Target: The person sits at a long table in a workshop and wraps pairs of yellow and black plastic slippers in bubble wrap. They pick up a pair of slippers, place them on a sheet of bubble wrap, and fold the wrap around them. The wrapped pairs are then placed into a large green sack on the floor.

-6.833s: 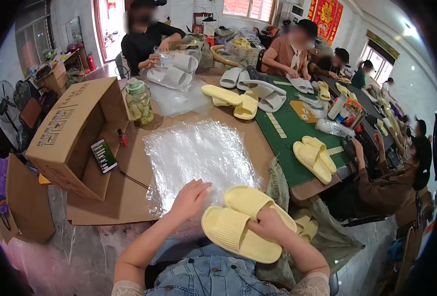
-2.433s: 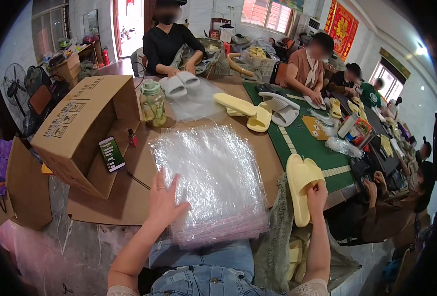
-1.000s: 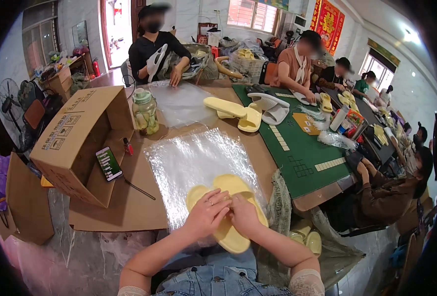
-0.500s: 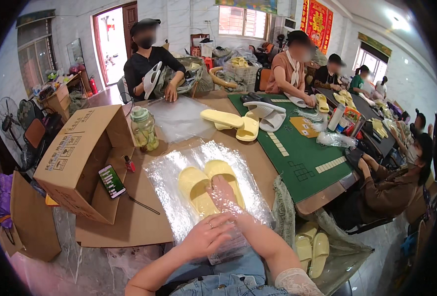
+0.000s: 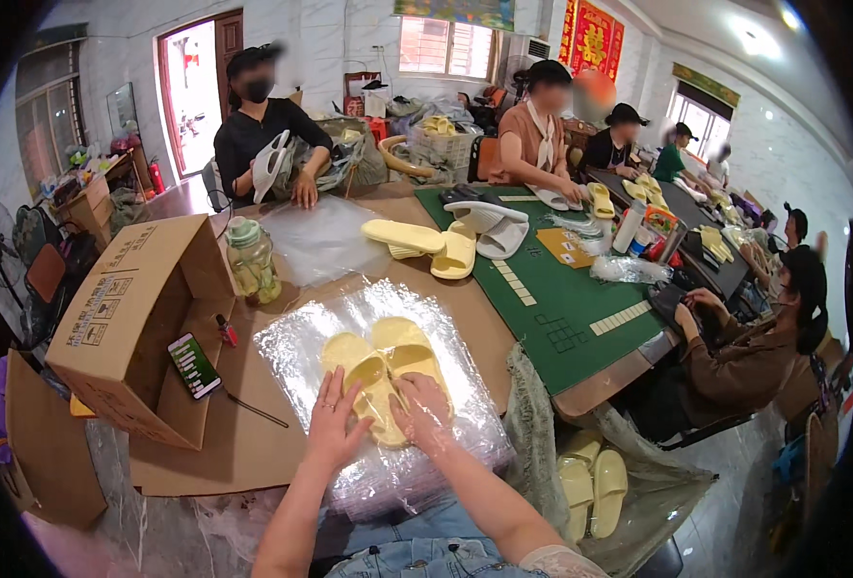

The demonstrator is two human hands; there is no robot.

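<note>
A pair of pale yellow slide slippers [image 5: 405,358] lies on a stack of clear plastic bags [image 5: 474,429] in front of me. The left slipper of the pair is tilted and overlaps the other one. My left hand [image 5: 335,421] rests along its left side, fingers stretched and spread, thumb by its edge. Between the two heels, my right hand [image 5: 424,412] holds the right slipper, with its fingertips partly hidden against the sole.
An open cardboard box [image 5: 132,313], a phone [image 5: 194,366] and a lidded jar [image 5: 252,262] stand left. More yellow slippers [image 5: 419,238] and grey ones [image 5: 496,229] lie beyond the bags. A sack with slippers [image 5: 609,491] sits lower right. Co-workers [image 5: 272,130] surround the tables.
My right hand has drawn back from inside the right slipper to its heel. My left hand has moved forward and left onto the left slipper, which is now tilted. The view has shifted slightly.
</note>
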